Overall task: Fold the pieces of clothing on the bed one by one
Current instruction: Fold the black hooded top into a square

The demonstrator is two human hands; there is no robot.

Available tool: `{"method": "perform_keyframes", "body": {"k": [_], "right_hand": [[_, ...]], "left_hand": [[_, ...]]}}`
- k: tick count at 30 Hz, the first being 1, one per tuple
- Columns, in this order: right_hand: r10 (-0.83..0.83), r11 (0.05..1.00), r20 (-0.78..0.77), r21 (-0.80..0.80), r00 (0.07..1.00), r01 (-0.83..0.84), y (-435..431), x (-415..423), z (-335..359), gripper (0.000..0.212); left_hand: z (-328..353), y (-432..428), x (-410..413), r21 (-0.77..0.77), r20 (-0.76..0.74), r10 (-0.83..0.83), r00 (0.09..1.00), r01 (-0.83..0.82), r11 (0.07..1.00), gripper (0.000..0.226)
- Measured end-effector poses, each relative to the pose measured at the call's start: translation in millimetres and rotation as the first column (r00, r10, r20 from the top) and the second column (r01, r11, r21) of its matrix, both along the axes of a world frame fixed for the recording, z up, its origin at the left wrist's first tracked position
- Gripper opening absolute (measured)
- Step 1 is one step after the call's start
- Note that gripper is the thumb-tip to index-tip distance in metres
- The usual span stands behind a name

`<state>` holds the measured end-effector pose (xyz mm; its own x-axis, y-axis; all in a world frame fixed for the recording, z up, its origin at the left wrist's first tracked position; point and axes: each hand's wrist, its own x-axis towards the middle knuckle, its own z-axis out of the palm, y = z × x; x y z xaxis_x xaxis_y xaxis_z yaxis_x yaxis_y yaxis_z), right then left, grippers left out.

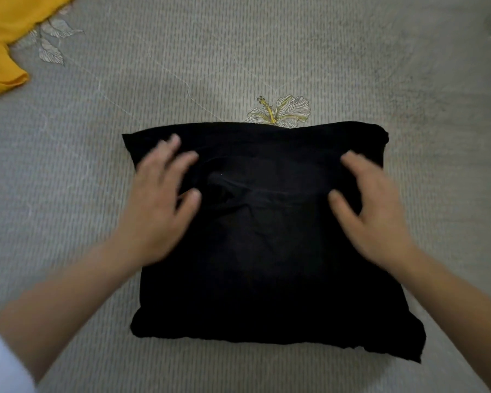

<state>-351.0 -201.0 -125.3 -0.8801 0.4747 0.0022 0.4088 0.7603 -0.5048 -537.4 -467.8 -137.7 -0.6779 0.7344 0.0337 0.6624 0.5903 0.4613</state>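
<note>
Hands, both, lie on top of the black fabric garment (267, 265), which sits folded into a rough square on the grey ribbed bed sheet (295, 52) directly before the person.

Risks noted. The upper layer shows creases and a loose ridge between the two palms. If the hands press or sweep unevenly, I judge that the slack could bunch into a set wrinkle rather than flatten. The near right corner of the square hangs ragged and out of line with the rest of the near edge, so a further fold taken from this state would likely come out skewed. The cloth looks soft and thin, and dragging a palm across it could pull the top layer off the one beneath.

Left hand (159, 205) is palm down with its fingers spread and extended, resting flat on the far left part of the garment. It grips nothing. The outline is blurred.

Right hand (372, 211) is likewise palm down and open, fingers extended toward the far edge, on the far right part. It pinches no fabric that can be seen, and it too is blurred.

Also present: a yellow fabric garment (3, 43) lies unfolded at the far left corner of the bed, well apart from the black one. I judge it a piece awaiting its turn.
</note>
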Motion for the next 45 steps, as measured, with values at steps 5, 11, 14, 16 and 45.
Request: {"method": "perform_keyframes", "body": {"k": [5,11,14,16,45], "right_hand": [[-0.196,0.970,0.323,-0.073,0.926,0.231,-28.1,32.6,-11.2,0.076],[-0.264,0.946,0.048,-0.181,0.963,0.268,-26.0,28.3,-5.2,0.014],[-0.320,0.905,-0.133,-0.336,0.938,0.261,-21.5,16.0,17.5,0.014],[-0.361,0.899,-0.199,-0.334,0.911,0.284,-12.1,2.5,27.0,0.014],[-0.731,0.141,0.446,-0.643,0.517,0.753,-63.9,111.2,4.9,0.014]], "left_hand": [[-9.4,2.3,56.9,-0.163,0.201,0.148,0.968,-0.116,0.980,0.081],[-0.4,23.2,44.2,-0.060,0.108,0.269,0.957,-0.264,0.963,0.044],[18.8,23.8,32.3,0.182,0.125,0.254,0.959,-0.274,0.944,0.040],[28.9,27.3,17.5,0.290,0.170,0.231,0.958,-0.273,0.918,0.039],[14.2,-54.1,118.0,-0.214,0.807,0.559,0.189,-0.789,0.575,0.019]]}}
